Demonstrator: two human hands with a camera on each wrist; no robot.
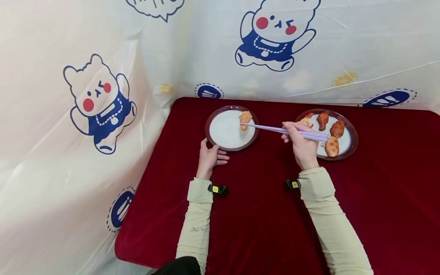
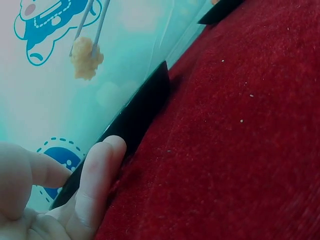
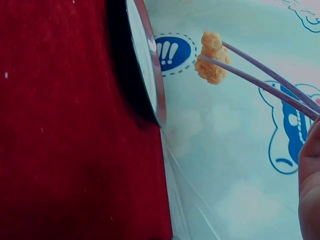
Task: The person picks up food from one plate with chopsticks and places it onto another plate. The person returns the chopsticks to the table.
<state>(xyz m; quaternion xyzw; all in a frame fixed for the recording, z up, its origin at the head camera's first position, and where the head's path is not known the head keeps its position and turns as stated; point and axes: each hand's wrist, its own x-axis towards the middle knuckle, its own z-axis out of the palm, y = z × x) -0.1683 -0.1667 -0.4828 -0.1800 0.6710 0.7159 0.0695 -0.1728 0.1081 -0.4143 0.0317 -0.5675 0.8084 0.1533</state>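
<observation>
My right hand (image 1: 302, 147) holds a pair of pale purple chopsticks (image 1: 271, 128). Their tips pinch a golden, crumbly-coated fried chicken piece (image 1: 245, 119), which the right wrist view shows raised above the plate, apart from it. Beneath it lies a white plate with a brown rim (image 1: 223, 130). At that plate's near left edge, my left hand (image 1: 208, 158) pinches the rim; in the left wrist view the thumb (image 2: 47, 170) is on one side and a finger (image 2: 100, 172) on the other.
On the right, partly behind my right hand, a second brown-rimmed plate (image 1: 352, 143) bears several pieces, including a drumstick (image 1: 322, 121) and a browned wing-like piece (image 1: 337, 128). A dark red cloth (image 1: 254, 214) covers the table. Printed white curtains (image 1: 206, 46) hang behind and at left.
</observation>
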